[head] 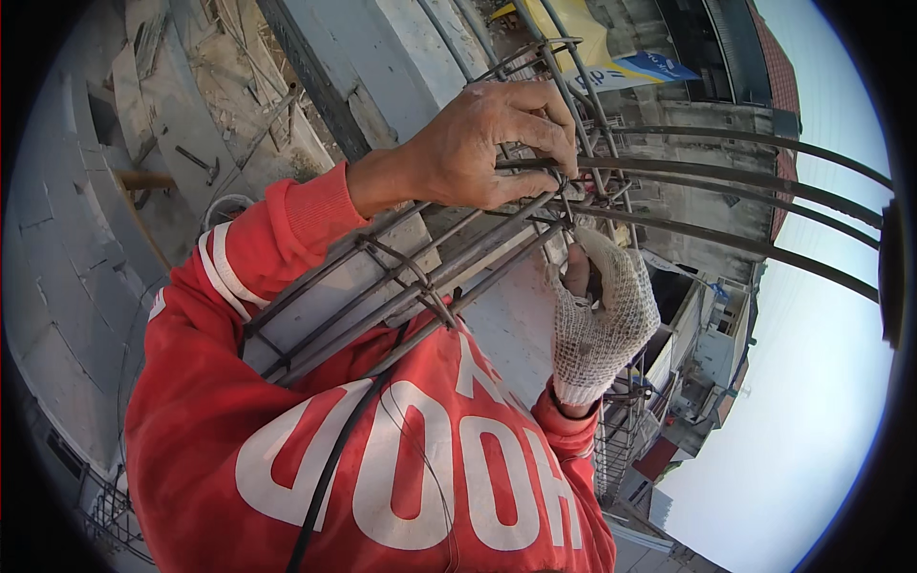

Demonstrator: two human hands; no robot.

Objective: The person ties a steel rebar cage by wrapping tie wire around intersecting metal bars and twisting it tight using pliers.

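A rebar cage (423, 286) of long steel bars with square stirrups runs diagonally in front of my chest, up to a joint with a second, upright cage (555, 57). My left hand (494, 147), bare and dusty, grips the bars at this joint, thumb below and fingers above. Dark tie wire (562, 186) shows beside its fingertips. My right hand (602, 308) wears a white knitted glove with the thumb bare. It is just below the joint, its fingers curled inward; what they hold, if anything, is hidden.
Long bars (745, 175) project right from the joint. A hammer (200, 165) lies on boards at left, near a bucket (226, 208). A concrete wall top (387, 57) lies beyond my left hand. A yellow and blue banner (609, 54) hangs behind. Buildings (716, 344) stand far below.
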